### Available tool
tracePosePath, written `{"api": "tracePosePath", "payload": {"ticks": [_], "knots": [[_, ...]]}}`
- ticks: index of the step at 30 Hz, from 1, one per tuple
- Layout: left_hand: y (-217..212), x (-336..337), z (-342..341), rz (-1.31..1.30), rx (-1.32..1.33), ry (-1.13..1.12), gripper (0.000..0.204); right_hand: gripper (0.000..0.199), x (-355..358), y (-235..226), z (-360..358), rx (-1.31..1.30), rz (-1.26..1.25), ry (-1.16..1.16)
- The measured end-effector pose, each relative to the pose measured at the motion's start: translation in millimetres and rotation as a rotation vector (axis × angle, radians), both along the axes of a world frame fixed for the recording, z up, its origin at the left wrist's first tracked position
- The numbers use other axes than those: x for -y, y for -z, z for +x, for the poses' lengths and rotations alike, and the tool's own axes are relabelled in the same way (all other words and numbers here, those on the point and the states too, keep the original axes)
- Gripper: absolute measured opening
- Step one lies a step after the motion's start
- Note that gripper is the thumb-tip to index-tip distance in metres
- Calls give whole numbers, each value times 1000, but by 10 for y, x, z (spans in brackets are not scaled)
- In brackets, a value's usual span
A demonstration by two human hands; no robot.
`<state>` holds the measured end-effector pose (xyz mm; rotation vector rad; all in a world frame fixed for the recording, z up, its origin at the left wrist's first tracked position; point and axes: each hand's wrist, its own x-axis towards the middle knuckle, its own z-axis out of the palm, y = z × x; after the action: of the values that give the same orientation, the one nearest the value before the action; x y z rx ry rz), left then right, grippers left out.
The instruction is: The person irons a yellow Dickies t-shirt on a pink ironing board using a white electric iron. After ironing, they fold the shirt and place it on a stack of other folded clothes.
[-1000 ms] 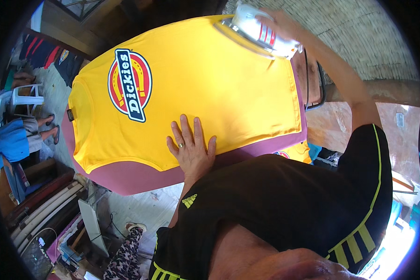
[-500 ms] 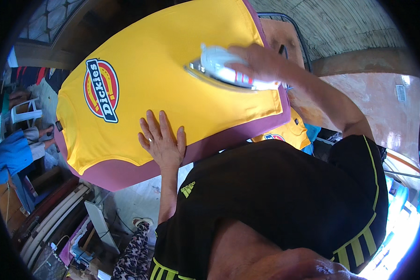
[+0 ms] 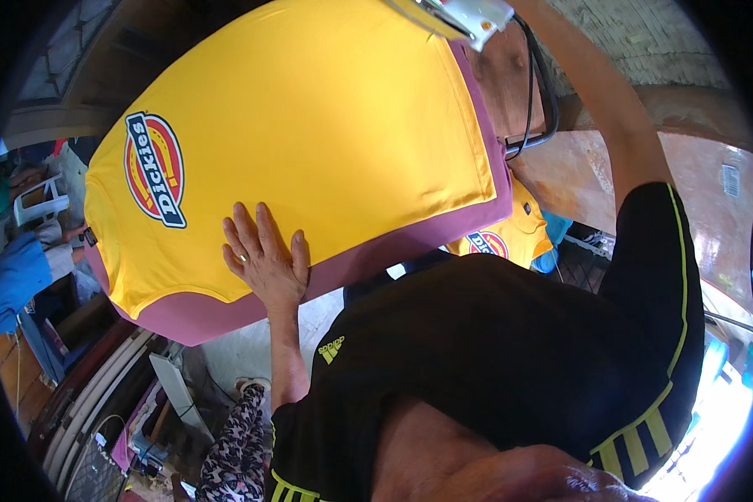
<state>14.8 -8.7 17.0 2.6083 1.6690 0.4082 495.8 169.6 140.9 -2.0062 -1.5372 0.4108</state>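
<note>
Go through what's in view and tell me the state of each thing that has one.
Yellow shirt: spread out, print side up
Left hand: open, flat on the shirt
Iron: partly cut off by the picture's top edge
Right hand: out of view
Maroon board: mostly covered by the shirt
Second yellow shirt: partly hidden behind the board

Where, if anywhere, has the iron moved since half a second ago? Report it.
Yes. Judged against the maroon ironing board, the iron has moved away from the near edge, toward the far side.
</note>
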Motion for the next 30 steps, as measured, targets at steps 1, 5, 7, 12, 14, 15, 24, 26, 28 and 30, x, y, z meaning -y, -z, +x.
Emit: {"api": "tracePosePath", "payload": {"ticks": [1, 5, 7, 12, 14, 15, 24, 26, 28, 30], "knots": [[-2, 8, -4, 4, -5, 2, 65, 59, -102, -74, -63, -111, -72, 91], [-7, 13, -5, 14, 15, 6, 66, 56, -546, 72, 73, 199, -191, 90], [17, -18, -12, 26, 13, 22, 67, 53, -448, 463, 179, 640, 42, -167], [35, 12, -30, 64, 7, 13, 65, 42, 987, 394, -798, 785, 391, -414], [66, -20, -38, 98, 8, 21, 65, 38, 1550, 269, -1050, 301, 172, -393], [84, -20, -50, 93, 10, 20, 65, 40, 1785, 283, -1142, 291, 7, -400], [137, -38, -41, 77, 35, -9, 68, 48, 2233, 75, -1228, 325, -170, -367], [120, 11, -47, 62, 26, -25, 68, 45, 1860, -91, -1193, 384, -237, -245], [125, 28, -60, 64, 18, -33, 67, 44, 1372, -60, -965, 456, -167, -192], [94, 5, -44, 71, 30, -26, 67, 43, 813, 88, -561, 625, -1, -212]]}}
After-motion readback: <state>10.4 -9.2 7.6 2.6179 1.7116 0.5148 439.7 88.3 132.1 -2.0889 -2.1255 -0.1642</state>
